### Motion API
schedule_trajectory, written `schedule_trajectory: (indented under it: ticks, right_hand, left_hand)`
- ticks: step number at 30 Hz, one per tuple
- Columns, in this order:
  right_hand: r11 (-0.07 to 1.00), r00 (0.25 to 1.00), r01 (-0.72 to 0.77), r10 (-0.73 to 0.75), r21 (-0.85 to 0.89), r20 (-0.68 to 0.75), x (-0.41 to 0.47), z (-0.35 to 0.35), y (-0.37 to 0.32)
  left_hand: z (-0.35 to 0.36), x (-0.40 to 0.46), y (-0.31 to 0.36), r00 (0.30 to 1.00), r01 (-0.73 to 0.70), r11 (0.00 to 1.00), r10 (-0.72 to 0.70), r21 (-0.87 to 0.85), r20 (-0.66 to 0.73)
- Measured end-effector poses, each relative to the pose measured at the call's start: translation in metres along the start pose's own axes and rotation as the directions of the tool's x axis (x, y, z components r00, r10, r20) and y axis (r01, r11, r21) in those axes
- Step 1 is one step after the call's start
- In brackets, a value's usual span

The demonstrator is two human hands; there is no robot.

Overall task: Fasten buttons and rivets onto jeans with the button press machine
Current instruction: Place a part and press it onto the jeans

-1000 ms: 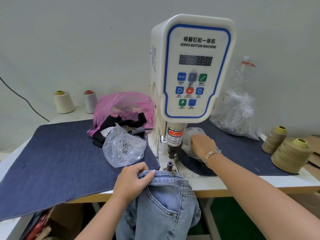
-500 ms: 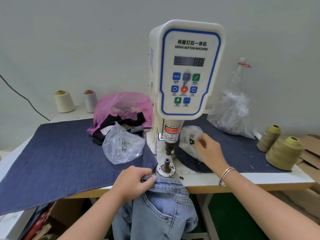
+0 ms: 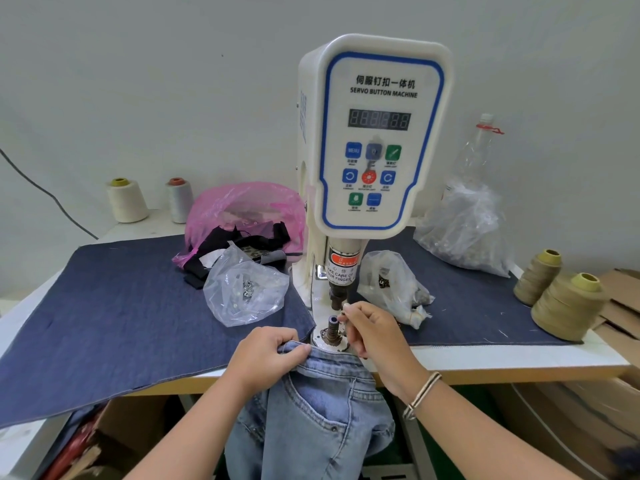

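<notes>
Pinching something small at the lower die (image 3: 333, 328), right hand (image 3: 372, 332), fingertips close under the punch (image 3: 337, 296); piece itself too small to make out, likely a button or rivet part. Gripping the jeans (image 3: 311, 410) waistband at the table (image 3: 485, 358) edge, left hand (image 3: 266, 358), fingers curled over the denim, lower centre of frame, just short of the die.

Risks, as judged from here:
- Crushed fingertips if the punch fires while the right hand sits beneath it; warning label on the press (image 3: 374, 133) says as much.
- Piece dropped or seated crooked on the die, giving a bent or skewed fastening.
- Waistband slid in off the mark, or doubled, so the stud goes through the wrong spot or through extra layers.
- Jeans hanging off the table edge, weight pulling the band away from the die.

Counts:
- One press, centre of frame.
- One pair of jeans.
- Four thread cones: two at upper left (image 3: 126, 200), two at right (image 3: 568, 306).
- Three clear bags: one left of the press (image 3: 246, 292), one right of it (image 3: 391, 289), one larger further back at right (image 3: 464, 230).
- One pink bag (image 3: 242, 209), with black cloth spilling out.
- One clear bottle (image 3: 479, 147) behind the large bag.
- One bracelet on the right wrist.
</notes>
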State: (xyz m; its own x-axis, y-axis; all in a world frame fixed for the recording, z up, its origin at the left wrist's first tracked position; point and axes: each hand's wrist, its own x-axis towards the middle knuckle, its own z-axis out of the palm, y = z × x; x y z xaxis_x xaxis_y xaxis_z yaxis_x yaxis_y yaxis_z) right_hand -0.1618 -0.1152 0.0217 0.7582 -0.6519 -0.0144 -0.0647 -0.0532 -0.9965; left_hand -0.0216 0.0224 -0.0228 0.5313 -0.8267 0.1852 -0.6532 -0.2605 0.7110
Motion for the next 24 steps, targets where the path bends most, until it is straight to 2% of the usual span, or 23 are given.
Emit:
schedule_trajectory:
  ticks: [4,10,18,19,22,23,24]
  right_hand:
    - [0.999,0.999,-0.03,0.028,0.039,0.031,0.003,0.005,-0.001]
    - [0.969,0.992,-0.111,0.094,0.22,0.088,0.004,0.003,-0.002]
    - [0.868,0.98,-0.182,0.123,0.462,0.155,-0.003,0.002,-0.006]
    - [0.841,0.978,-0.198,0.133,0.503,0.163,-0.006,0.003,-0.006]
    - [0.666,0.948,-0.315,0.191,0.677,0.254,-0.022,0.016,0.0]
    - [0.659,0.934,-0.354,0.205,0.664,0.294,-0.028,0.025,0.001]
    - [0.712,0.917,-0.383,0.217,0.588,0.335,-0.032,0.035,0.002]
  left_hand:
    - [0.0,0.0,0.001,1.0,0.004,1.0,-0.004,-0.008,-0.002]
    - [0.0,0.0,0.002,1.0,0.008,1.0,-0.008,-0.015,-0.004]
    - [-0.001,-0.001,0.003,1.0,0.015,0.999,-0.016,-0.029,-0.011]
    - [-0.001,-0.001,0.003,1.0,0.013,0.999,-0.014,-0.031,-0.013]
    - [-0.001,0.0,0.002,1.0,0.009,0.997,-0.01,-0.076,-0.002]
    - [-0.002,0.0,0.003,1.0,0.017,0.993,-0.017,-0.119,0.006]
    - [-0.003,0.001,0.003,1.0,0.024,0.985,-0.022,-0.17,0.015]
